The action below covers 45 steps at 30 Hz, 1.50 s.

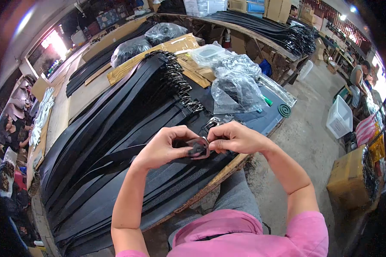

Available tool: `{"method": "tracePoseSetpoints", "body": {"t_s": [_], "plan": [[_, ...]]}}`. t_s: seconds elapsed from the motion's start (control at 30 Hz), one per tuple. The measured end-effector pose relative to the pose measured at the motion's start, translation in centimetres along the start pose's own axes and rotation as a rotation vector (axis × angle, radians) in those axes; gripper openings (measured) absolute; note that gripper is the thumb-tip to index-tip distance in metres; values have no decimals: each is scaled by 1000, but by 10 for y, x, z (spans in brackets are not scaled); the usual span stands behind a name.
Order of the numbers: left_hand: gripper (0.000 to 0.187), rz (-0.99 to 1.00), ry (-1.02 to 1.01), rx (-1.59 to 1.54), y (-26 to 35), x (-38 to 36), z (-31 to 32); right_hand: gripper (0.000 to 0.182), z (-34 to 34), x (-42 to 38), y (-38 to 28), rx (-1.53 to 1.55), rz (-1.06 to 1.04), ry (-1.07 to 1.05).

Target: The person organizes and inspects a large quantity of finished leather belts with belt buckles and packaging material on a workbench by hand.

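Over the near edge of the table, my left hand (169, 146) is closed around the end of a black belt, thumb on top. A metal belt buckle (205, 153) sits at that end, slightly blurred. My right hand (235, 137) pinches the buckle's right side between thumb and fingers. Beneath both hands lie long black belts (103, 132) in a thick fanned pile. Their fitted buckles (182, 88) are bunched in a row at the far end. Just beyond my right hand are more metal buckles (216, 121), partly hidden by it.
Clear plastic bags (238, 92), a lidded plastic container (208, 54) and a green coil (284, 110) rest toward the table's right. Flattened cardboard (148, 58) lies behind the belts. A white bin (339, 116) and a carton (349, 175) stand on the floor; a person (359, 81) works farther off.
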<state>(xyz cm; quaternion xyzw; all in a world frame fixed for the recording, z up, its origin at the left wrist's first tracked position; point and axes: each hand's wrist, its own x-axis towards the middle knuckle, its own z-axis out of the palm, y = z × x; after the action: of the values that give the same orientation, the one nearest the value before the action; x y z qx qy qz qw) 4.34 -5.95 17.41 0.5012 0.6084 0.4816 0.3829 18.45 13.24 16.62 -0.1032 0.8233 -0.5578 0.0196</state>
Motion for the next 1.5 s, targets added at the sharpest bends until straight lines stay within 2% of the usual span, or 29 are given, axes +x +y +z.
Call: {"method": "tracePoseSetpoints", "body": {"t_s": [0.03, 0.1, 0.13, 0.17, 0.27, 0.3, 0.4, 0.47, 0.5, 0.6, 0.63, 0.7, 0.8, 0.87, 0.9, 0.93, 1.0, 1.07, 1.17, 1.27, 1.33, 1.37, 1.43, 1.5], "plan": [[33, 5, -60, 14, -1, 2, 0, 12, -1, -2, -8, -38, 55, -20], [35, 41, -171, 91, -3, 6, -2, 11, -1, -8, -9, -109, 17, -11], [28, 30, -251, 109, 7, 5, -2, 11, 0, -10, -9, -142, -12, -19], [29, 13, -305, 31, 5, 6, -3, 10, -1, -13, -13, -169, 55, -40], [34, 49, -478, -63, -13, 14, -5, 9, 8, -19, -17, -247, -43, -22], [35, 75, -514, -101, -18, 17, -2, 9, 10, -22, -16, -237, 28, -29], [34, 61, -495, -14, -15, 19, 7, 10, 18, -26, -20, -185, 156, -61], [33, -95, -477, -25, -12, 20, 19, 12, 24, -28, -13, -205, 141, -81], [32, -74, -467, -12, -15, 19, 25, 12, 27, -31, -9, -207, 152, -76], [34, 67, -379, 174, -17, 17, 35, 17, 27, -39, -9, -215, 191, -47], [32, 39, -329, 88, -17, 15, 40, 19, 27, -43, -5, -211, 212, -10], [30, 110, -242, 178, -5, 10, 48, 23, 24, -52, -6, -116, 318, 22], [28, 215, -149, 219, -9, 9, 58, 23, 17, -60, -12, 171, 365, -57], [28, 233, -107, 230, -18, 7, 64, 20, 13, -64, -16, 111, 349, -177], [28, 165, -137, 215, -16, 4, 66, 19, 14, -64, -19, 88, 349, -217], [28, 163, -167, 285, -18, 4, 66, 18, 16, -64, -20, 67, 347, -257], [31, 149, -169, 168, -23, 3, 72, 13, 20, -68, -15, 88, 356, -247], [32, 177, -174, 269, -23, 2, 72, 11, 24, -70, -10, 91, 383, -242], [36, 253, -115, 307, -27, 1, 76, 11, 34, -73, -3, 11, 282, -100], [39, 309, 6, 408, -31, -2, 75, 14, 32, -66, -18, -100, 275, 4], [46, 361, 76, 457, -23, -13, 61, 14, 25, -65, -14, 38, 380, 164], [46, 365, 169, 572, -24, -23, 51, 12, 20, -63, -11, 164, 449, 276], [44, 317, 302, 813, -32, -40, 29, 13, 2, -53, -11, 168, 461, 351], [38, 243, 494, 1061, -55, -64, -5, 23, -11, -43, -4, 165, 342, 441]]}}
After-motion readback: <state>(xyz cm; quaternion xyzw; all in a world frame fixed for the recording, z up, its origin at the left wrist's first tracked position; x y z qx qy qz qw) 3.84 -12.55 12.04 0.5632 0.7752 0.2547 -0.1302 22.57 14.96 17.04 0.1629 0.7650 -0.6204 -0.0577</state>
